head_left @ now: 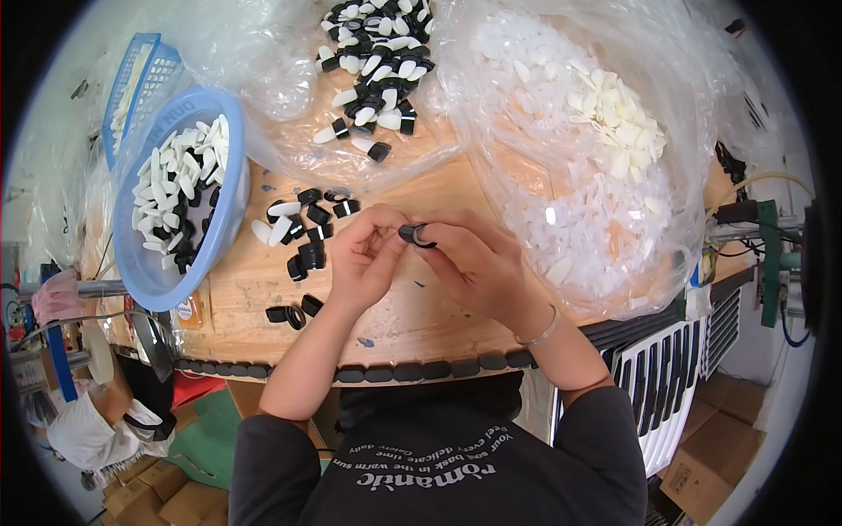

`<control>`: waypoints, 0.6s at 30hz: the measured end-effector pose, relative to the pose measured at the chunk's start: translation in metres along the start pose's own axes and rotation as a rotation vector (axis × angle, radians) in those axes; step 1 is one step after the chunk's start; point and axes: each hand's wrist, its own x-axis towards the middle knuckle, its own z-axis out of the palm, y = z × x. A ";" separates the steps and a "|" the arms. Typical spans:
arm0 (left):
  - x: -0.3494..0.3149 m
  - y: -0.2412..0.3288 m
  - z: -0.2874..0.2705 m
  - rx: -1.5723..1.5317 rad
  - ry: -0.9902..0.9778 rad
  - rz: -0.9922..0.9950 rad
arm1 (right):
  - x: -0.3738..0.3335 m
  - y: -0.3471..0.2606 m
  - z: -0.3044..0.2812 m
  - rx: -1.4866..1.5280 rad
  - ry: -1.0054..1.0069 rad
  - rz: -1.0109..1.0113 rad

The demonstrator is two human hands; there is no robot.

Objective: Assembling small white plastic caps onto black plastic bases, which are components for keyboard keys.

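Over the middle of the wooden table, my right hand (474, 259) pinches a small black ring-shaped piece (412, 234) between thumb and fingers. My left hand (364, 259) meets it from the other side, fingers closed against the thumb at the piece's left end. Whatever the left fingertips grip is hidden. Just left of my left hand lie several loose black ring-shaped pieces (310, 255), with a few white oval pieces (281, 230) among them. Farther back is a heap of black pieces with white ovals attached (386, 74), on clear plastic.
At the left stands a blue basin (230, 206) of white and black pieces, with a blue basket (167, 63) behind it. A clear plastic bag to the right holds translucent pieces (596, 228) and cream-white ovals (618, 123). Black strips line the table's front edge (408, 372).
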 end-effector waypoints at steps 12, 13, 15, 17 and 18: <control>0.016 0.018 -0.006 0.849 -0.153 0.384 | -0.001 0.004 -0.008 -0.107 -0.113 -0.061; 0.017 0.020 -0.007 0.847 -0.156 0.384 | -0.001 0.004 -0.009 -0.109 -0.132 -0.056; 0.019 0.023 -0.008 0.918 -0.198 0.393 | 0.000 0.004 -0.009 -0.110 -0.149 -0.051; 0.017 0.018 -0.009 0.861 -0.182 0.360 | 0.000 0.004 -0.008 -0.128 -0.165 -0.049; 0.017 0.017 -0.009 0.804 -0.164 0.327 | 0.000 0.004 -0.008 -0.127 -0.165 -0.049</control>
